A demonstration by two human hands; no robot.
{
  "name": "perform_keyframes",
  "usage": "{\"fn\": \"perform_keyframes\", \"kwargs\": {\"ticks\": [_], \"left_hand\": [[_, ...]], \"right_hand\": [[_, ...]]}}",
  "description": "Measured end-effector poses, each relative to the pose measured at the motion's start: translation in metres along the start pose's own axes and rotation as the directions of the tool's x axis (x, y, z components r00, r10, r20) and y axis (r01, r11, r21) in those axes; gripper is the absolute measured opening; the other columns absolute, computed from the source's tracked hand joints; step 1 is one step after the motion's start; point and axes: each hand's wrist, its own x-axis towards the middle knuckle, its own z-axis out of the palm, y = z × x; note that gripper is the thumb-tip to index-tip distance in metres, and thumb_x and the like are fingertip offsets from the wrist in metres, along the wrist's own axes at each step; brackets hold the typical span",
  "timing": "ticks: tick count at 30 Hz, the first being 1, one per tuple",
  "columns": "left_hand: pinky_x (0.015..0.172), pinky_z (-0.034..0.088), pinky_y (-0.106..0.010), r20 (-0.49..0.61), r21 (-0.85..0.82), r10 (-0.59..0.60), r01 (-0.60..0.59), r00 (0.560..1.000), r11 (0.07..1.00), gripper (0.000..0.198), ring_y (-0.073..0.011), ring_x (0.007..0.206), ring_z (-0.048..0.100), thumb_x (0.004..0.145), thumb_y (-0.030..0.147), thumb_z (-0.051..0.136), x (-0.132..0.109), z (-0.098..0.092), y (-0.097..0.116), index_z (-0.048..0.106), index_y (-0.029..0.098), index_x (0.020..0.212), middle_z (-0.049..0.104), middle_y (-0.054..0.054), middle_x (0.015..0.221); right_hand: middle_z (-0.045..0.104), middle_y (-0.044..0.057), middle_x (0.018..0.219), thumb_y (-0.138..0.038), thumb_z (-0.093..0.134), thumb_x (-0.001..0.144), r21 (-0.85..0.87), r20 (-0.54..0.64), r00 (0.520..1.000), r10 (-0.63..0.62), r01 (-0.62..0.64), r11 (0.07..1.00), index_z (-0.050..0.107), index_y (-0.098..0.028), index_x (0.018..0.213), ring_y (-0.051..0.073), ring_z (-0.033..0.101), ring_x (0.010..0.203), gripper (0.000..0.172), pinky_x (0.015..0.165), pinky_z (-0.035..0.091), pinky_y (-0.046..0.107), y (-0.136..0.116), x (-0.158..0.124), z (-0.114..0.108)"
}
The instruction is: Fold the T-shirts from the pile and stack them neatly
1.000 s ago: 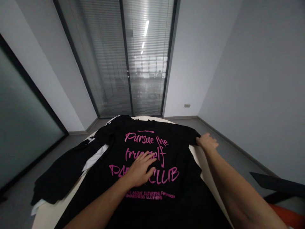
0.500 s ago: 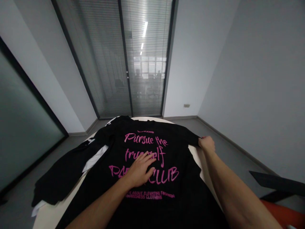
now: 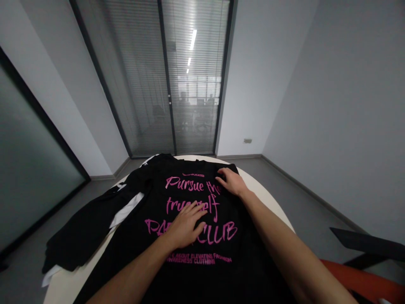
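Note:
A black T-shirt [image 3: 202,280] with pink lettering lies spread over the round table, its collar at the far end. My left hand [image 3: 188,223] rests flat on the middle of the print, fingers stretched out, covering part of the words. Over the shirt's right shoulder is my right hand [image 3: 232,180], its thumb and fingers apart, close to the cloth by the top line of lettering. The right sleeve is folded inward there, partly hidden beneath that hand. I see nothing gripped in either hand.
Other black and white clothing [image 3: 82,223] lies along the table's left side, hanging near its edge. The pale tabletop [image 3: 264,194] shows at the right. An orange chair seat [image 3: 357,280] with a black armrest [image 3: 363,242] stands at lower right. Glass doors [image 3: 193,105] are behind.
My right hand has moved left and inward, carrying the sleeve's end over the shirt, and its fingers have come apart. The table's right edge is uncovered. My left hand has stayed still.

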Motion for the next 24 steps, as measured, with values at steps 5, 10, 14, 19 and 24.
{"fn": "perform_keyframes", "kwargs": {"ticks": [5, 10, 14, 19, 24], "left_hand": [[0.124, 0.025, -0.054, -0.020, -0.005, 0.012, -0.012, 1.000, 1.000, 0.044, -0.0271, 0.150, 0.031, 0.099, 0.036, 0.051, 0.000, 0.001, 0.000, 0.056, 0.026, 0.142, 0.043, -0.004, 0.158], [0.124, 0.025, -0.053, -0.002, 0.002, 0.008, -0.008, 1.000, 1.000, 0.045, -0.0265, 0.151, 0.031, 0.099, 0.035, 0.050, 0.000, 0.002, -0.002, 0.055, 0.026, 0.143, 0.043, -0.003, 0.158], [0.125, 0.024, -0.052, 0.014, 0.010, -0.003, 0.003, 1.000, 1.000, 0.046, -0.0266, 0.151, 0.030, 0.098, 0.035, 0.051, 0.000, 0.000, 0.000, 0.055, 0.025, 0.143, 0.042, -0.002, 0.159], [0.124, 0.023, -0.054, 0.040, 0.018, -0.015, 0.015, 0.999, 1.000, 0.049, -0.0282, 0.152, 0.026, 0.098, 0.037, 0.050, -0.001, -0.004, 0.004, 0.052, 0.025, 0.146, 0.039, -0.004, 0.160], [0.122, 0.022, -0.060, 0.059, 0.032, 0.029, -0.031, 0.998, 0.999, 0.056, -0.0326, 0.153, 0.023, 0.097, 0.044, 0.053, -0.002, -0.002, 0.001, 0.045, 0.029, 0.151, 0.034, -0.005, 0.163]], "right_hand": [[0.064, 0.016, 0.125, -0.059, 0.040, 0.099, -0.111, -0.025, 0.964, 0.265, -0.266, 0.957, 0.061, -0.015, 0.127, 0.028, 0.059, 0.117, 0.056, 0.099, 0.046, 0.037, 0.006, -0.005, 0.020], [0.036, 0.010, 0.161, -0.066, 0.037, 0.098, -0.146, 0.264, 0.930, 0.257, -0.225, 0.963, 0.044, -0.024, 0.153, 0.032, 0.031, 0.148, 0.069, 0.120, 0.025, 0.045, 0.033, -0.011, 0.039], [0.045, 0.009, 0.156, -0.052, 0.026, 0.104, -0.075, 0.246, 0.946, 0.212, -0.199, 0.977, 0.057, -0.021, 0.143, 0.026, 0.034, 0.147, 0.059, 0.122, 0.024, 0.040, 0.040, -0.013, 0.036], [0.058, 0.022, 0.138, -0.041, 0.047, 0.097, -0.115, -0.032, 0.783, 0.621, -0.620, 0.776, 0.054, -0.013, 0.141, 0.037, 0.054, 0.128, 0.052, 0.102, 0.045, 0.050, 0.045, -0.012, 0.025], [0.069, 0.020, 0.123, -0.032, 0.068, 0.083, 0.082, 0.049, 0.703, 0.710, -0.711, 0.698, 0.063, -0.011, 0.132, 0.033, 0.065, 0.115, 0.054, 0.092, 0.051, 0.037, 0.066, -0.005, 0.025]]}}
